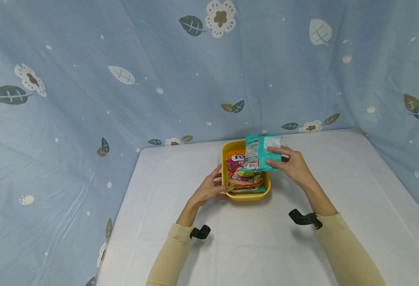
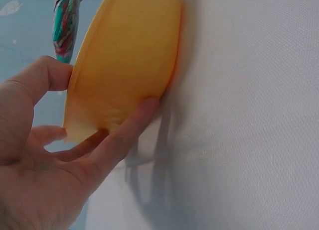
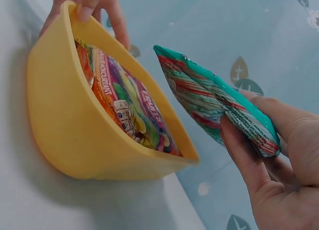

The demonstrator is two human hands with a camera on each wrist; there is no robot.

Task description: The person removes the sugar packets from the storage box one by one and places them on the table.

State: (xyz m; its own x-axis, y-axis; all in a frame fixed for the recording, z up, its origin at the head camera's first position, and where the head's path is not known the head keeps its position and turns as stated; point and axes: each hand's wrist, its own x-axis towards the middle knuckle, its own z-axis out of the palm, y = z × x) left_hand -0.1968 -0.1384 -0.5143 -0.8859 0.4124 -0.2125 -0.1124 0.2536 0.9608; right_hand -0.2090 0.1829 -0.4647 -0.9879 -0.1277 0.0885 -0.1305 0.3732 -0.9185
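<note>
A yellow plastic tub stands on the white-covered table. My left hand holds its left side, with the thumb at the rim and the fingers against the outer wall. Inside lies a bright orange and purple candy bag with fruit pictures, and a teal edge shows beneath it. Above the tub's right half, my right hand pinches a teal candy bag between thumb and fingers. In the right wrist view this bag is tilted, above and apart from the rim.
The white table reaches back to a blue curtain printed with leaves and flowers, close behind the tub. Black wrist mounts sit at both sleeve cuffs.
</note>
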